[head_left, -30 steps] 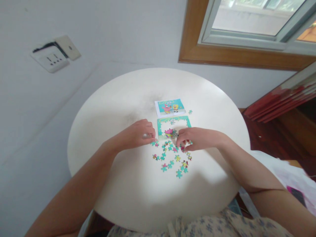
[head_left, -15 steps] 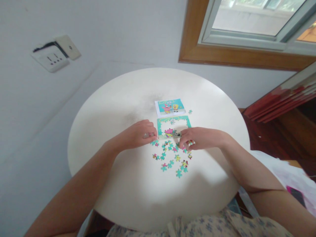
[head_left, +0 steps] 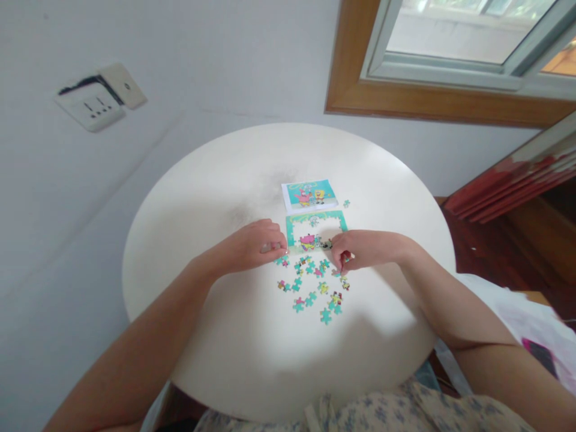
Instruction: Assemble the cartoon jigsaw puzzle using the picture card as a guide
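Note:
On the round white table, a partly assembled puzzle has a teal border, a pink figure and an unfilled white middle. Loose puzzle pieces lie spread below it, nearer to me. My left hand rests at the puzzle's lower left corner, fingers curled; anything in them is too small to name. At the lower right corner, my right hand points its pinched fingertips down at a small piece among the loose ones. Behind the puzzle lies a picture card with a pink and a yellow figure.
A single piece lies right of the card. The round table stands against a wall with a socket. A wood-framed window is at the upper right, red curtains at the right.
My right hand's fingers have closed from a spread, half-curled pose into a downward pinch over the loose pieces. My left hand has stayed in place.

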Action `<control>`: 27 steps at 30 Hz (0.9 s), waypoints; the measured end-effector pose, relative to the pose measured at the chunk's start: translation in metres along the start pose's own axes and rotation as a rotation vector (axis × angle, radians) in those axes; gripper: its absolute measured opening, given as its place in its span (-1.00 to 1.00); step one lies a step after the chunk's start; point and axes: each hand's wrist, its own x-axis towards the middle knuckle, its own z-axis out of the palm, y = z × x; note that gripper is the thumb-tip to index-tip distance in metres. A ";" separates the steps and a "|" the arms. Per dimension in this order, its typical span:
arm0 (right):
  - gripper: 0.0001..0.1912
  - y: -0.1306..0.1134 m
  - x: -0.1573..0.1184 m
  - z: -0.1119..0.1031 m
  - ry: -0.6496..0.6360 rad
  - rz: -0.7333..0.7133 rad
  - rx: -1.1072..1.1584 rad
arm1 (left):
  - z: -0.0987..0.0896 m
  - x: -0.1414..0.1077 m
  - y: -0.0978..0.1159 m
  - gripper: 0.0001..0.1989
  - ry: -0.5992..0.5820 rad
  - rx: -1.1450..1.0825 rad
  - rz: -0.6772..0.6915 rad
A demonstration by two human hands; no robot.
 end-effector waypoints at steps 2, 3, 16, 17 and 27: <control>-0.95 0.004 0.004 0.002 0.088 -0.001 0.075 | 0.002 0.001 0.002 -0.79 0.012 -0.017 0.014; -0.94 0.006 0.007 0.004 0.164 0.011 0.128 | 0.003 0.002 0.004 -0.79 0.031 -0.029 0.019; -0.78 0.009 0.038 0.025 0.547 0.059 0.539 | 0.027 0.025 0.019 -0.73 0.386 -0.149 -0.111; -0.76 0.009 0.036 0.023 0.543 0.068 0.490 | 0.027 0.026 0.017 -0.73 0.396 -0.147 -0.128; -0.77 0.022 0.025 0.010 0.640 0.213 0.031 | 0.040 0.042 -0.013 -0.87 0.531 0.010 -0.272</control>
